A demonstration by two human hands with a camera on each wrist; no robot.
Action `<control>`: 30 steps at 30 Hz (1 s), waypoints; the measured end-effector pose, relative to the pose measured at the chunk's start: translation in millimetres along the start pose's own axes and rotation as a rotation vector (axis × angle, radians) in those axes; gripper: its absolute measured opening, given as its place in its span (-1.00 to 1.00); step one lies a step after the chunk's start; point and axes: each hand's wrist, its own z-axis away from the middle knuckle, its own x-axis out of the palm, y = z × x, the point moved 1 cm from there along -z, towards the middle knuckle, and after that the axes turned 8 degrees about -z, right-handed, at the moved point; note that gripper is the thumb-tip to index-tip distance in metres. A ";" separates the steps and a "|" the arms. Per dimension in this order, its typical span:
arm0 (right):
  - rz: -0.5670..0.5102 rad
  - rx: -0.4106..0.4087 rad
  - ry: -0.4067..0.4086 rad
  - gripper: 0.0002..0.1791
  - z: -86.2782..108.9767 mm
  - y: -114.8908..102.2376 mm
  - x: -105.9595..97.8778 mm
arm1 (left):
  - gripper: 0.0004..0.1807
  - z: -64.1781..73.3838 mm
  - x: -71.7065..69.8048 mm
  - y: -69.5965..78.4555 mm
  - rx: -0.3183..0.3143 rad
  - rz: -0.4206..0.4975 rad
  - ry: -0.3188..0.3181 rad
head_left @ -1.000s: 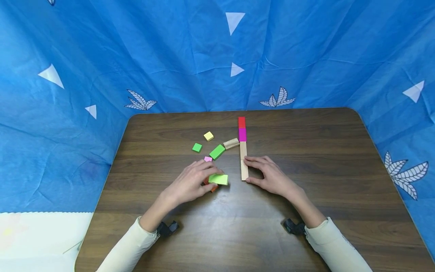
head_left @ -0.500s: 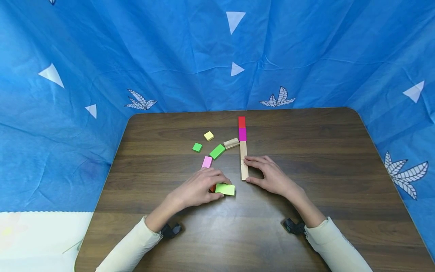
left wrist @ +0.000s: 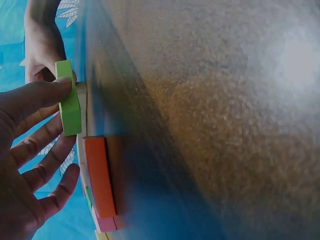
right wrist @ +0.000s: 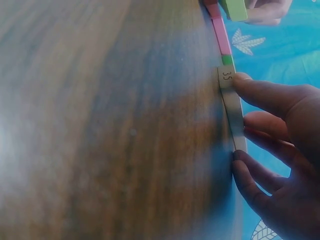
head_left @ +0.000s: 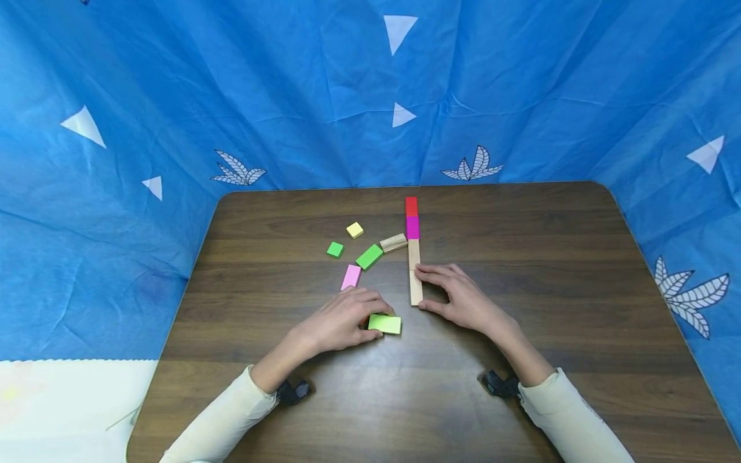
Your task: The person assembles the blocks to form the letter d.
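Observation:
My left hand (head_left: 347, 321) pinches a light green block (head_left: 384, 324) between thumb and fingers. In the left wrist view the block is raised off the tabletop, near an orange block (left wrist: 100, 175) that the head view mostly hides behind that hand. My right hand (head_left: 463, 299) holds a plain wooden block (head_left: 416, 289) by its side, thumb at the near end. This block is the nearest of a straight row that runs on through another plain block (head_left: 413, 252), a magenta block (head_left: 412, 227) and a red block (head_left: 411, 206).
A slanting chain leaves the row on its left: a wooden block (head_left: 393, 242), a green block (head_left: 370, 257) and a pink block (head_left: 350, 276). Small yellow (head_left: 355, 229) and green (head_left: 335, 250) pieces lie apart beyond it. Blue cloth (head_left: 324, 96) hangs behind the brown table (head_left: 550, 257).
Carrying the light green block, my left hand has shifted right and towards the near edge, which uncovers more of the pink block. The right hand keeps its place.

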 end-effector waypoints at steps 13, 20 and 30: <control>-0.001 -0.002 -0.002 -0.23 0.0 -0.4 -1.3 | -0.58 -1.7 5.0 1.0 -0.012 -0.024 -0.005; -0.004 0.005 -0.005 -0.22 0.3 -0.1 -1.1 | -0.59 -2.6 5.9 1.4 -0.016 -0.033 0.001; -0.001 0.002 -0.005 -0.23 0.1 0.3 -1.0 | -0.56 -6.0 8.0 1.4 -0.024 -0.070 -0.012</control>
